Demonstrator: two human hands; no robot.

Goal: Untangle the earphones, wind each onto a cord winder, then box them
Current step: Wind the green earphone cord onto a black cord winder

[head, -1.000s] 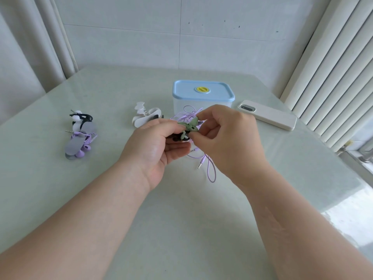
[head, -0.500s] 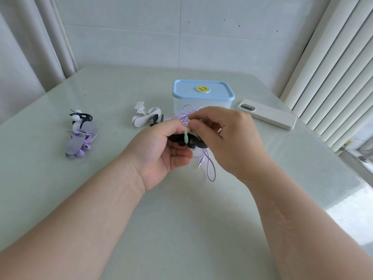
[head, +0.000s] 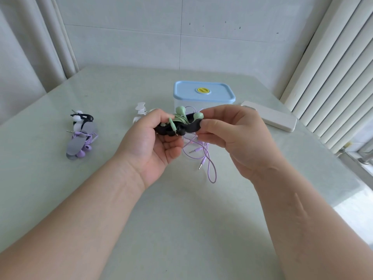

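Left hand (head: pixel 155 142): raised above the surface, palm turned up and toward the person, fingers curled; thumb and fingertips pinch the left end of the black cord winder (head: pixel 177 129).
Right hand (head: pixel 234 134): level with the left, thumb and forefinger closed on the winder's right end; the remaining fingers are loosely bent beneath.
Black cord winder: held between both hands, lying roughly level, in front of the box as seen from here.
Green earphones (head: pixel 182 118): coiled on the black winder; two earbuds stick up at its top edge, and the plug end hangs down over the winder's front.
Purple earphones (head: pixel 203 156): loose on the surface under and behind the hands, not wound; one long loop trails toward the person, with a plug lying beside it.
Box (head: pixel 203 96): clear body with a pale blue lid that has a yellow round knob in the middle; lid on, standing on the surface behind the hands.
White cord winder (head: pixel 140 111): on the surface to the left of the box, partly hidden by the left hand.
Wound sets (head: pixel 81 136): a small heap well off to the left, with a grey winder carrying purple buds and a black-and-white set just behind it.
White flat case (head: pixel 272 118): lying to the right of the box, near the blinds.
Surface (head: pixel 181 219): pale green and glossy.
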